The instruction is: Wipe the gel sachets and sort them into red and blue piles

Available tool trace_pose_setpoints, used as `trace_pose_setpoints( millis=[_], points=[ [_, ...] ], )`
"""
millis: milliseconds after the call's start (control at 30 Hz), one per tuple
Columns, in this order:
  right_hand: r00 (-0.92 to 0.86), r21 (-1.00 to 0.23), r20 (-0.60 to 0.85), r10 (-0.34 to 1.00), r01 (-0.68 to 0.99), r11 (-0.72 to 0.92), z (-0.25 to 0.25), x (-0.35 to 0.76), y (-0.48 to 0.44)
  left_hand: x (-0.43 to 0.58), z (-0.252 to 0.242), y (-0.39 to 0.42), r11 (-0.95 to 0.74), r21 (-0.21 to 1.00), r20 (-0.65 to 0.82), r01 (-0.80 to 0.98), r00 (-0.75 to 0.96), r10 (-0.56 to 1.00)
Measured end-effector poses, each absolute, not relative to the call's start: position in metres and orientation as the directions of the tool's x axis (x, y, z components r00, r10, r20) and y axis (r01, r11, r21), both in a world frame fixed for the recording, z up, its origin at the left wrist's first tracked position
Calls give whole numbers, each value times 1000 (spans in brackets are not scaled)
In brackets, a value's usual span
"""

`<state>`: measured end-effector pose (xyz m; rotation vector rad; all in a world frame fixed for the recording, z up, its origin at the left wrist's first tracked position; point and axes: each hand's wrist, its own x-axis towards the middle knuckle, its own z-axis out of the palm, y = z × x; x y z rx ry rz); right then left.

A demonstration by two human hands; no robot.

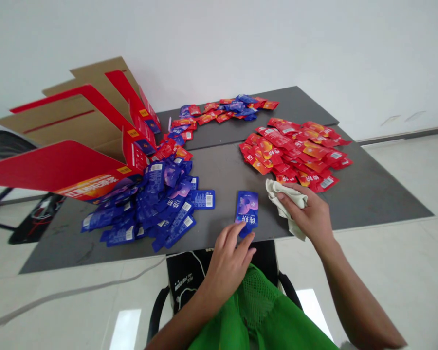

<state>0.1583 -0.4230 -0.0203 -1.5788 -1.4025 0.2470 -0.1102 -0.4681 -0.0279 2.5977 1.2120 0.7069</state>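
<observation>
Just a glossy blue foil sachet (247, 213)

Bright green top (273, 323) on this one, with a mesh panel (257, 296) up front, kinda like a sports bib. Both forearms (357, 301) are bare, and so are the left hand (226, 267) and right hand (306, 218), nothing worn on them.

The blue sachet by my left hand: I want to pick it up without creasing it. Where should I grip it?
Pinch the lower end of the blue sachet from above with the left hand, probably: it lies flat on the grey table, and those fingers rest there.
</observation>
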Motion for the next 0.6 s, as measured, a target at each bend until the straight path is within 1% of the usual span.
trace_pose_setpoints(
  millis=[67, 133, 200, 233, 267, 300, 367, 467, 600],
  points=[
    [202, -659, 527, 825, 711, 247, -7, 150, -418, -110, -36, -472, -697, 313, 357, 645, 600, 716],
    [-33, -535, 576, 817, 740, 407, -1, 139, -415, -110, -47, -473, -721, 276, 370, 636, 622, 690],
    [-336, -407, 518, 787, 712, 572, -3, 129, -414, -111, -56, -472, -729, 253, 380, 636, 628, 679],
    [-454, -360, 466, 760, 687, 631, -7, 125, -413, -112, -60, -472, -732, 245, 387, 635, 629, 675],
    [-534, -323, 417, 736, 669, 669, -11, 122, -411, -112, -63, -472, -734, 241, 392, 634, 628, 672],
    [-577, -296, 381, 723, 664, 686, -16, 121, -408, -113, -66, -472, -734, 240, 396, 635, 626, 671],
    [-585, -267, 356, 728, 683, 680, -23, 122, -394, -115, -69, -471, -732, 238, 399, 638, 623, 673],
    [-548, -235, 354, 758, 732, 639, -23, 128, -361, -115, -71, -471, -726, 232, 399, 648, 617, 678],
    [-472, -174, 389, 791, 806, 566, -6, 132, -327, -115, -70, -469, -724, 262, 443, 638, 587, 678]
  ],
)
